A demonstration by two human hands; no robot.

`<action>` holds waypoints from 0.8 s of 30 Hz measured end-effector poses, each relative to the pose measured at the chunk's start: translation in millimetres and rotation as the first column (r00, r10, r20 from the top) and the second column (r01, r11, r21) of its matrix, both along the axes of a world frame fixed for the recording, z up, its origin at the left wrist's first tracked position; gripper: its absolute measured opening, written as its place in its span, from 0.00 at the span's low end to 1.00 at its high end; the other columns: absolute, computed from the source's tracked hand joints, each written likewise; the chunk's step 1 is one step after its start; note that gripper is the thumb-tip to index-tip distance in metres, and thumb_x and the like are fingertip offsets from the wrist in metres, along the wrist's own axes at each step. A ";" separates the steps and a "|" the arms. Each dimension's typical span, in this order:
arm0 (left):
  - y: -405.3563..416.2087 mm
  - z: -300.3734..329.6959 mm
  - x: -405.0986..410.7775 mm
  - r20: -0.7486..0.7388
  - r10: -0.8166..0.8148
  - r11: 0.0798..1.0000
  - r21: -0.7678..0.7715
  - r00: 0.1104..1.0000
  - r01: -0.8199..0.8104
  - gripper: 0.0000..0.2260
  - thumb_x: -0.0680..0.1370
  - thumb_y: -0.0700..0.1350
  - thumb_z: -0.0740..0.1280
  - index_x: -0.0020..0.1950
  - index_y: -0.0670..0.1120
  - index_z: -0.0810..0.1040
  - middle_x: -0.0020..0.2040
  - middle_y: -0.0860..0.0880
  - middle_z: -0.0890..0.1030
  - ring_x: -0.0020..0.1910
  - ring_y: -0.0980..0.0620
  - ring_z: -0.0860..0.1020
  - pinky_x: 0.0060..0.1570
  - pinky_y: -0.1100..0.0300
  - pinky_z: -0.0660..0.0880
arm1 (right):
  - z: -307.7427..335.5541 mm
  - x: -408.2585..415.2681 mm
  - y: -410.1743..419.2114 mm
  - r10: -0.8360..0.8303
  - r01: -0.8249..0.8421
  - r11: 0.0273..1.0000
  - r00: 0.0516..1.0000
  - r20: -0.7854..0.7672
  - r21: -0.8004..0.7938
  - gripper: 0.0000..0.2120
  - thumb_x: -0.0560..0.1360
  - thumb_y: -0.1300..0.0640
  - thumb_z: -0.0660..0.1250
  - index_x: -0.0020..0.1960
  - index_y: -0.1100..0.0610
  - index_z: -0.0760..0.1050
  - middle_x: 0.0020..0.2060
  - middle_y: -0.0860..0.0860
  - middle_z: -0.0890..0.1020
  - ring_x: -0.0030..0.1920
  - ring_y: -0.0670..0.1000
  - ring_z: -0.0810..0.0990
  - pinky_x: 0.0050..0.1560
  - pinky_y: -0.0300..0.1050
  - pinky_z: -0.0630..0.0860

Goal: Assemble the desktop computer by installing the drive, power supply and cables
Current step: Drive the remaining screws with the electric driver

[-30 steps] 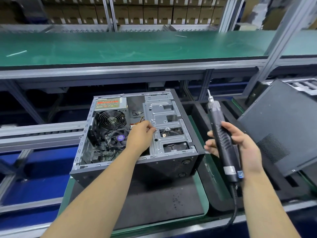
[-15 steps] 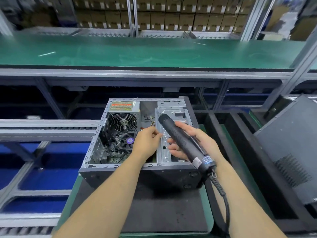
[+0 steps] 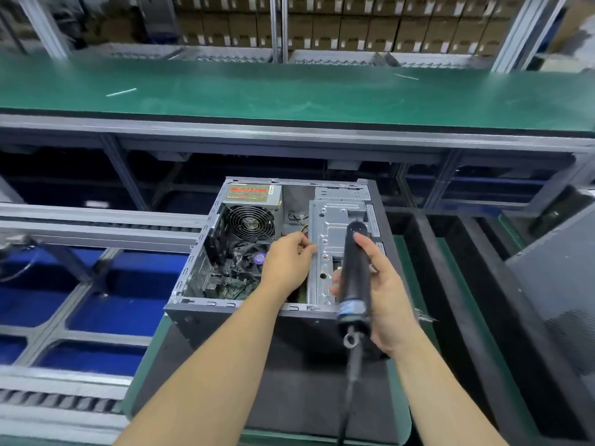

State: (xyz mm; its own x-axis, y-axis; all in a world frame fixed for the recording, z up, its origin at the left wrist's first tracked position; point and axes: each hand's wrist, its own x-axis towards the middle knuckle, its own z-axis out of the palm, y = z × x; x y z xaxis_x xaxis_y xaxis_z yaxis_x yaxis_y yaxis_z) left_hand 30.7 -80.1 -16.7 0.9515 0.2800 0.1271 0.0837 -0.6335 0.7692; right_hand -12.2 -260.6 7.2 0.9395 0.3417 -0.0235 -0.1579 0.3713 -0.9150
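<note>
A long green surface is stretched across the far side, and stacked cardboard boxes are seen behind it. Nearer, the open computer case is laid on its side on a dark mat, open face up. Off to the right a dark side panel is propped at a tilt. Inside the case, the power supply is seated in the far left corner, its round fan grille facing up, and the silver drive cage is set along the right side. A black electric screwdriver is gripped by the right hand, fingers wrapped around its barrel, tip aimed down over the drive cage, its cable trailing toward the viewer. The left hand is reached into the case just left of the cage, fingertips pinched together at the cage's edge; what is pinched there cannot be made out.
</note>
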 end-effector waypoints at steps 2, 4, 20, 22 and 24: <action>0.5 -0.1 -1.0 -0.007 -0.004 1.000 0.000 1.000 0.004 0.11 0.79 0.48 0.68 0.37 0.56 0.73 0.31 0.57 0.74 0.33 0.61 0.72 0.31 0.64 0.63 | 2.2 5.4 14.7 -0.149 0.145 0.988 0.986 -0.075 -0.050 0.12 0.78 0.60 0.69 0.60 0.58 0.73 0.45 0.59 0.80 0.30 0.56 0.82 0.30 0.49 0.81; 1.2 -0.7 -0.5 -0.009 -0.017 1.000 -0.020 1.000 0.017 0.11 0.79 0.48 0.68 0.38 0.57 0.73 0.32 0.57 0.75 0.32 0.61 0.73 0.31 0.65 0.63 | 2.8 7.1 17.6 -0.402 0.419 0.889 0.907 0.124 -0.182 0.19 0.75 0.49 0.72 0.59 0.57 0.72 0.42 0.60 0.78 0.23 0.53 0.78 0.24 0.48 0.78; 7.7 -0.7 6.6 -0.015 -0.010 0.864 -0.504 1.000 0.001 0.03 0.76 0.43 0.74 0.47 0.50 0.86 0.45 0.57 0.84 0.46 0.62 0.80 0.39 0.76 0.71 | 27.9 13.2 -1.8 -0.513 0.531 0.846 0.833 0.207 -0.042 0.06 0.71 0.57 0.74 0.46 0.55 0.79 0.44 0.51 0.84 0.51 0.55 0.85 0.48 0.54 0.83; 7.4 -0.2 6.6 -0.012 -0.014 0.864 -0.503 1.000 0.006 0.03 0.76 0.44 0.74 0.45 0.52 0.86 0.45 0.59 0.83 0.46 0.63 0.79 0.40 0.74 0.72 | 28.2 14.4 -1.7 -0.505 0.523 0.851 0.841 0.194 -0.050 0.06 0.68 0.54 0.76 0.42 0.53 0.80 0.43 0.52 0.85 0.50 0.55 0.86 0.44 0.56 0.84; 7.1 -0.5 6.7 0.001 -0.013 0.870 -0.493 1.000 0.012 0.04 0.77 0.44 0.73 0.44 0.54 0.85 0.46 0.59 0.83 0.47 0.63 0.79 0.42 0.71 0.72 | 29.5 14.8 -0.6 -0.504 0.522 0.852 0.841 0.195 -0.047 0.09 0.65 0.51 0.76 0.41 0.52 0.80 0.43 0.53 0.84 0.50 0.56 0.85 0.42 0.56 0.83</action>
State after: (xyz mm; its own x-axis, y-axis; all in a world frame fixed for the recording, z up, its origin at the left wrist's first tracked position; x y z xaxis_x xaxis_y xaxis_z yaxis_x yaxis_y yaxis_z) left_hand 37.4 -73.0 -17.3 0.9556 0.2934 -0.0268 0.0806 -0.1727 0.9817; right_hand 2.5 -261.3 36.8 0.9719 -0.1859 0.1446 0.1915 0.2668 -0.9445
